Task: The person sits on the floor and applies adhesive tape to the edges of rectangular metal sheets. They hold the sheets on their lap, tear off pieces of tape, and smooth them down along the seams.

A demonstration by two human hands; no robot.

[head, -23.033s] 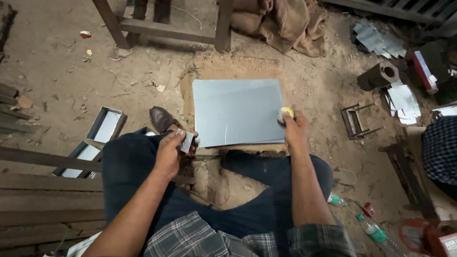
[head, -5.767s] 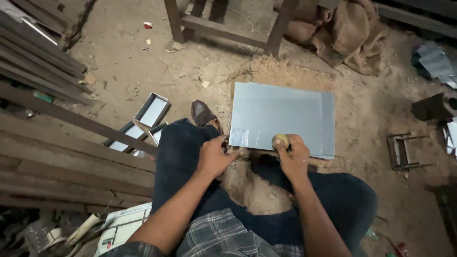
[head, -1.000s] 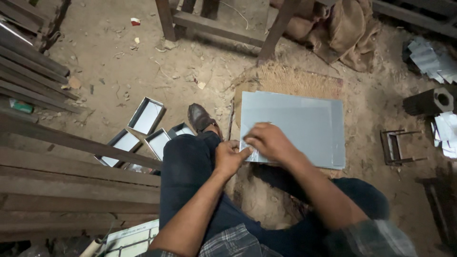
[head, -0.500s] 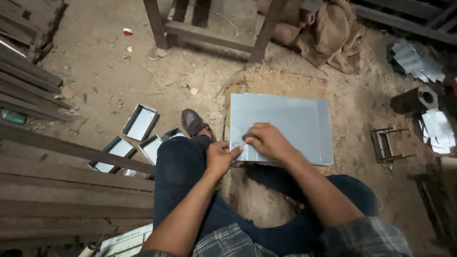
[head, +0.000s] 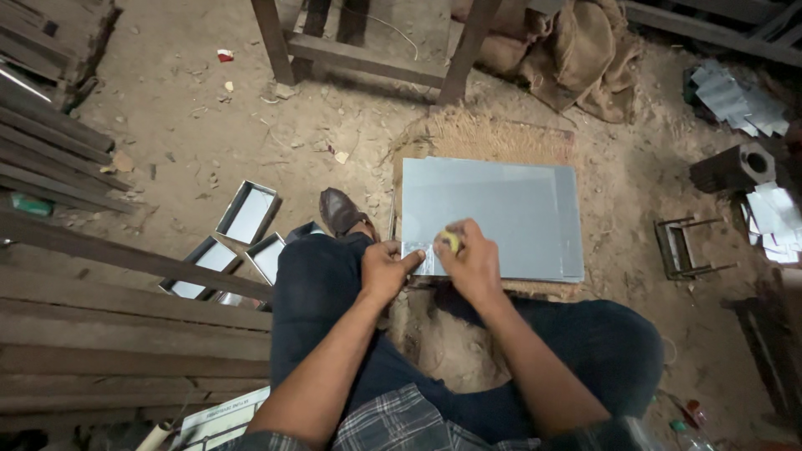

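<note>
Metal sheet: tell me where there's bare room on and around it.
The metal sheet is bare beyond both hands, left hand and right hand, which crowd its near-left corner. Open dirt lies between the shoe and the wooden frame. Trays crowd the left.

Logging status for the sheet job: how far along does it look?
Done: three folded metal trays lie on the dirt floor beside the person's shoe. In hand: both hands work the near left corner of a flat grey metal sheet on a fibre mat; the right hand grips a small yellow object, the left hand presses the edge. Left: the sheet lies flat, no sides turned up.
</note>
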